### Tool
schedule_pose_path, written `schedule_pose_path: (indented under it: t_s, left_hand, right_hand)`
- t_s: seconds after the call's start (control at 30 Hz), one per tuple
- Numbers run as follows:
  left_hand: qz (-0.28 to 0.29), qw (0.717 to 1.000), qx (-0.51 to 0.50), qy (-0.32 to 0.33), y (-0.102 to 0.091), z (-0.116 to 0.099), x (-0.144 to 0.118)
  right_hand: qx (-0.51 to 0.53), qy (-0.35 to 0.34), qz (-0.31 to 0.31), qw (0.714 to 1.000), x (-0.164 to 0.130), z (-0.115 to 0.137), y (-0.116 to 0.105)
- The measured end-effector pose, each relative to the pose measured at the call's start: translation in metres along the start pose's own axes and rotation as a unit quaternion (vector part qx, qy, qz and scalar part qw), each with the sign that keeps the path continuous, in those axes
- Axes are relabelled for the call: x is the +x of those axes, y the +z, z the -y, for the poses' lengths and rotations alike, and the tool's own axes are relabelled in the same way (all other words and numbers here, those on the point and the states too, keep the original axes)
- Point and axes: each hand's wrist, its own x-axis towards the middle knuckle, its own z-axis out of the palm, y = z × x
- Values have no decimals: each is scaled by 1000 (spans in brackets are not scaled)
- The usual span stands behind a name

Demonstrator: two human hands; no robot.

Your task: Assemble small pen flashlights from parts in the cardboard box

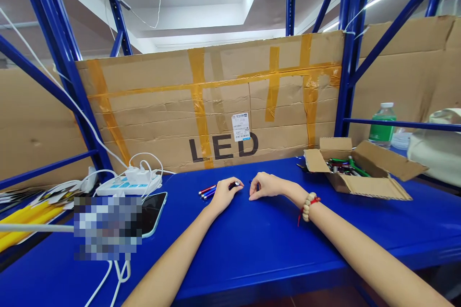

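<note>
Small dark pen-like flashlight (233, 185) pinched at left hand (224, 194) fingertips, resting on blue table (259, 244). Right hand (264, 185) fingers curled, tips down on table just beside it; whether they grip anything, cannot tell. Red and blue ones (208, 192) lie just left of left fingers. Open cardboard box (360, 172) of more sits well right.
</note>
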Motion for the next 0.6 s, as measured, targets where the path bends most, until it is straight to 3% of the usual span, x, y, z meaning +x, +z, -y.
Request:
schedule_pose_path:
  t_s: [0.23, 0.33, 0.43, 0.53, 0.6]
  left_hand:
    - [-59, 998, -32, -6, 1, 0, -2]
    - [-69, 997, -41, -15, 3, -3, -3]
    - [-72, 997, -30, -17, 3, -4, -4]
    - [-82, 996, -28, -18, 3, -4, -3]
    - [-76, 997, -29, -12, 3, -4, -2]
  right_hand:
    - [60, -28, 26, 997, 6, -11, 9]
    - [49, -36, 8, 998, 5, -8, 10]
    - [15, -54, -95, 994, 2, 3, 8]
    - [23, -79, -246, 966, 2, 13, 7]
    - [32, -99, -306, 946, 4, 17, 8]
